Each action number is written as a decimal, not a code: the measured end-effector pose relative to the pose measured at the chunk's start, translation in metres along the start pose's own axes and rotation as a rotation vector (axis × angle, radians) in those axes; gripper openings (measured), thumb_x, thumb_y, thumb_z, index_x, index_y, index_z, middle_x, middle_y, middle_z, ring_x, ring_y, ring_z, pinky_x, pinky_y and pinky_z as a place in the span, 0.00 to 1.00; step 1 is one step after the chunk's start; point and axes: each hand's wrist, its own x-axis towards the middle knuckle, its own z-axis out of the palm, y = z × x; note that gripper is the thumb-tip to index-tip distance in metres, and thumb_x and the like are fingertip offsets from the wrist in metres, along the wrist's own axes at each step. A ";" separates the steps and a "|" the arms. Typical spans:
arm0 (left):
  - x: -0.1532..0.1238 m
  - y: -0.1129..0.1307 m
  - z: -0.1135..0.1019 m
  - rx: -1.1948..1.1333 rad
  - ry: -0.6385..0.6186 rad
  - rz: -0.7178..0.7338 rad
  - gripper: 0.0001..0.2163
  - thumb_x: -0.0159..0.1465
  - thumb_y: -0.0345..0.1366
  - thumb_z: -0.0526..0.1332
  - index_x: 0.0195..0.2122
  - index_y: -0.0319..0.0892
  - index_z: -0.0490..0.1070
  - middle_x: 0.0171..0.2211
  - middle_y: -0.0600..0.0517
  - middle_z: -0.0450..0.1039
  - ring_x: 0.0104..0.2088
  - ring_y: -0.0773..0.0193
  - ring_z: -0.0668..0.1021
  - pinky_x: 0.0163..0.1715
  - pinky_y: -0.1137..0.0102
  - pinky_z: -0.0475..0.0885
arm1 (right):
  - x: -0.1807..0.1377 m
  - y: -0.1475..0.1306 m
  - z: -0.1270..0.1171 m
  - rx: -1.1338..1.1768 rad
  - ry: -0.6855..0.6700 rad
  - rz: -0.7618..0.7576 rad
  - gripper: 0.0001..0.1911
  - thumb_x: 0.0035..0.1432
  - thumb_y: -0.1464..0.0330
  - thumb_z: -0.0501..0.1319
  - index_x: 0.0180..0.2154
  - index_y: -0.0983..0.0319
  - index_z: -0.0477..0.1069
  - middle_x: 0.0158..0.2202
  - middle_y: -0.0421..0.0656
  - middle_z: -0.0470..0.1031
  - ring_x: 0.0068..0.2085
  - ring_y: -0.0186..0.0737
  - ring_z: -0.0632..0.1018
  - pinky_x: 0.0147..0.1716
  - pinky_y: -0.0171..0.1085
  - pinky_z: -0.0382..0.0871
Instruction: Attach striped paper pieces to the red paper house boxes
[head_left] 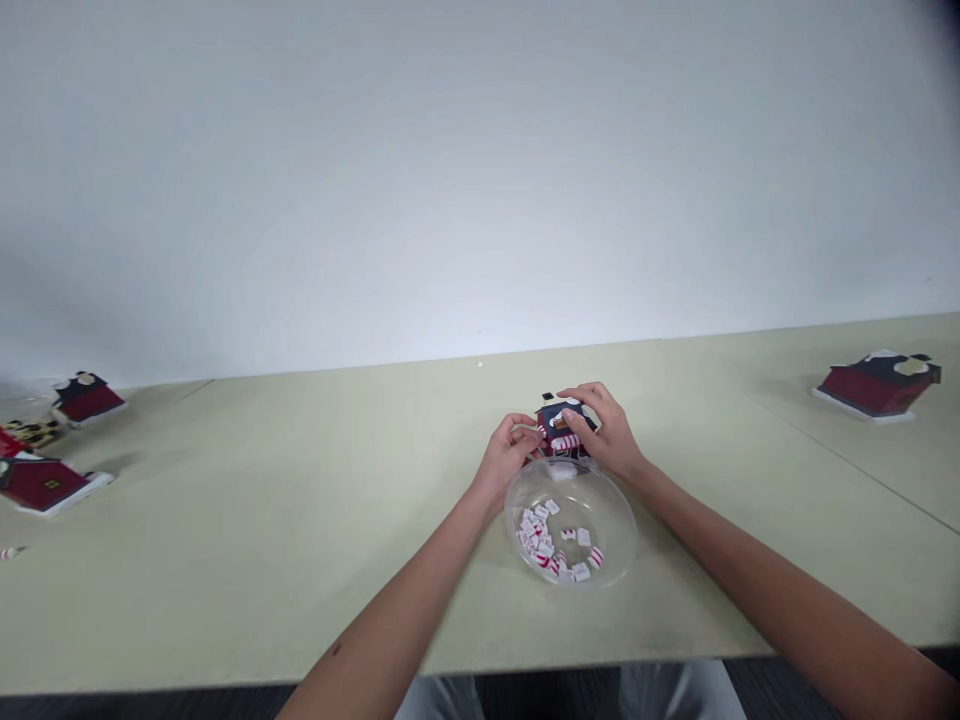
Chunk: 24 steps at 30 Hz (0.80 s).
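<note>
The left hand point(510, 458) is closing around the near left corner of a small model house point(559, 425), its fingers curling in against a red-and-white striped awning point(565, 442) on the house's front. The right hand point(602, 431) is arching over the top, with its fingers gripping the dark navy roof, so both hands are holding the house between them. The house is sitting on a pale green desk point(300, 560), mostly hidden behind the fingers, just behind a clear plastic bowl point(609, 525). The bowl's rim is lying right by the left wrist, and a loose pile of small white tiles with red stripes point(538, 535) is lying inside it, bunched toward the left.

Farther along the desk, a larger finished model house point(877, 390) with a dark red wall and white base is standing at the right. Two more model houses point(49, 482) point(88, 398) are sitting at the far left, beside a clear container point(26, 410), and a single striped tile point(10, 552) is lying alone near the desk's left edge. A plain white wall point(480, 170) is rising behind everything
</note>
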 end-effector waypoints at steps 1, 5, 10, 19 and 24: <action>-0.001 0.001 0.001 0.003 0.002 0.000 0.20 0.51 0.42 0.72 0.40 0.42 0.66 0.28 0.55 0.74 0.27 0.68 0.74 0.30 0.74 0.66 | 0.000 0.001 0.000 0.002 -0.001 0.000 0.16 0.66 0.59 0.57 0.51 0.57 0.72 0.45 0.48 0.70 0.48 0.48 0.73 0.49 0.47 0.68; -0.004 0.003 0.002 0.006 -0.003 -0.009 0.19 0.52 0.41 0.72 0.40 0.43 0.67 0.28 0.55 0.74 0.27 0.67 0.74 0.31 0.73 0.67 | -0.001 0.005 0.001 -0.012 0.018 0.024 0.18 0.66 0.58 0.57 0.53 0.58 0.68 0.46 0.48 0.71 0.47 0.48 0.73 0.49 0.47 0.68; -0.004 0.003 0.001 -0.006 -0.007 -0.010 0.20 0.51 0.39 0.72 0.41 0.43 0.66 0.29 0.54 0.75 0.29 0.67 0.75 0.31 0.73 0.67 | -0.002 0.007 0.002 0.001 0.028 0.043 0.17 0.66 0.58 0.57 0.53 0.59 0.68 0.46 0.48 0.72 0.47 0.47 0.73 0.50 0.47 0.67; -0.002 0.000 -0.003 0.028 -0.025 0.015 0.30 0.51 0.45 0.74 0.50 0.42 0.64 0.30 0.54 0.75 0.28 0.67 0.75 0.33 0.72 0.68 | -0.002 0.006 0.005 0.159 0.024 0.199 0.18 0.63 0.57 0.60 0.52 0.57 0.67 0.49 0.47 0.74 0.49 0.46 0.77 0.52 0.47 0.70; 0.002 -0.004 -0.005 0.175 -0.030 0.078 0.30 0.53 0.49 0.72 0.51 0.42 0.63 0.28 0.55 0.73 0.26 0.68 0.72 0.31 0.73 0.65 | -0.001 0.010 0.013 0.299 0.048 0.267 0.18 0.63 0.57 0.61 0.51 0.56 0.66 0.51 0.47 0.74 0.53 0.46 0.76 0.56 0.47 0.69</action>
